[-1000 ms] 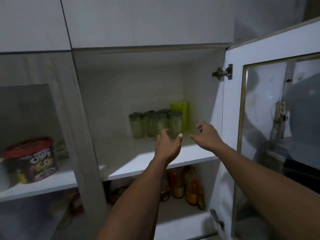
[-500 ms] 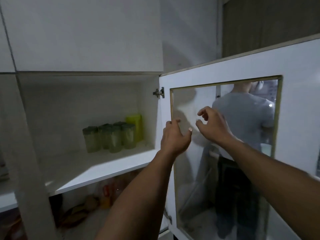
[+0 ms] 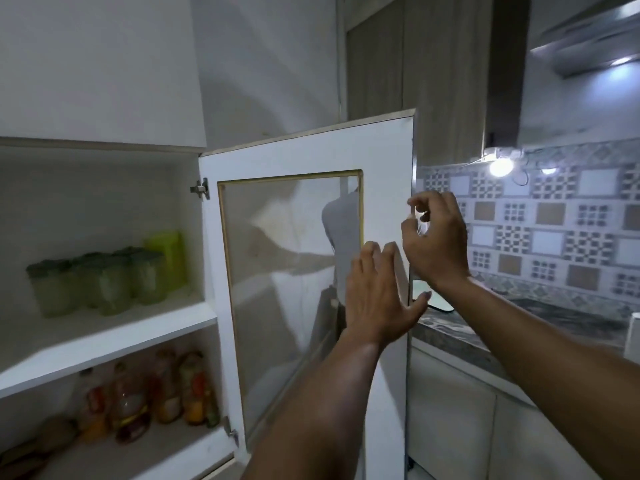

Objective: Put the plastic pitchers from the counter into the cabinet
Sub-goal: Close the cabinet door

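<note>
Both hands are up at the free edge of the open cabinet door (image 3: 311, 289). Left hand (image 3: 377, 296) is spread flat and empty in front of the door panel; right hand (image 3: 436, 237) is loosely curled at the door's edge, fingers half closed, apparently gripping nothing. Far off to the left, the green pitchers (image 3: 104, 278) already stand upright on the middle shelf (image 3: 114, 337). Beyond the door on the right runs the counter (image 3: 519, 327), nearer the right hand; no pitcher shows there, so the next reach likely goes that way.
</note>
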`<state>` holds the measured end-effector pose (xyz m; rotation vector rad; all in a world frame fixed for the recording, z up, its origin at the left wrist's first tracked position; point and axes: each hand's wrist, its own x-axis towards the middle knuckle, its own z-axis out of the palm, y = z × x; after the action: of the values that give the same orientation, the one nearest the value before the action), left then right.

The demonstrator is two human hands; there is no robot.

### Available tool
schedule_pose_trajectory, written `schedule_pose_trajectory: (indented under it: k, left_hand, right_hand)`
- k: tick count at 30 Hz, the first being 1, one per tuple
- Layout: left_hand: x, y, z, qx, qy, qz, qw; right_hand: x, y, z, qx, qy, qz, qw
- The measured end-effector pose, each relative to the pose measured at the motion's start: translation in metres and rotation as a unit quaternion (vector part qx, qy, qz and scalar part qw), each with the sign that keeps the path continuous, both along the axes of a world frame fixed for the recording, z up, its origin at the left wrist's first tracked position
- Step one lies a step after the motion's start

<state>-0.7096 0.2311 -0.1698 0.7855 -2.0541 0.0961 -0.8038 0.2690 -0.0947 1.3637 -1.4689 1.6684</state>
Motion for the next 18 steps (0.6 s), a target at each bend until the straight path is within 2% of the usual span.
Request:
schedule_pose_trajectory:
  k: [7,14,18]
  left_hand:
    - [-0.003,0.003,-0.008,0.006,-0.059,0.044,0.997]
    - [0.014,0.022,-0.004,-0.036,-0.040,0.018,0.998]
    - [0.042,0.029,0.002,-0.082,0.007,0.027,0.996]
  right_hand:
    - [-0.011,0.012,0.004,0.034,-0.108,0.090,0.989]
    - [0.008,0.020,0.012,0.014,-0.178,0.190,0.965]
    - [0.023,0.024,0.019,-0.001,-0.199,0.259,0.945]
